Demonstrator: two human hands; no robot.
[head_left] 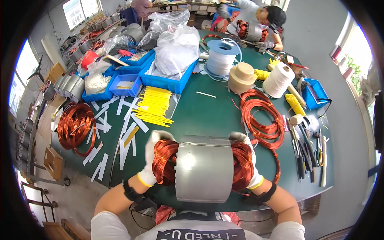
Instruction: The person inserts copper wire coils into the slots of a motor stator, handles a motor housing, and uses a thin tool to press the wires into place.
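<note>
A grey metal motor stator (204,168) with copper wire windings bulging from both ends lies on its side at the near edge of the green table (208,116). My left hand (152,160), in a white glove, grips the left copper winding. My right hand (245,160), also gloved, is closed over the right winding, mostly hidden behind the copper. Both hands hold the stator between them, just in front of my chest.
Loose copper wire coils lie at right (262,116) and far left (76,126). Yellow strips (154,106), white paper strips (120,132), blue bins (168,78), white thread spools (222,58), and hand tools (306,152) fill the table. Another person (260,24) works on a stator at the far end.
</note>
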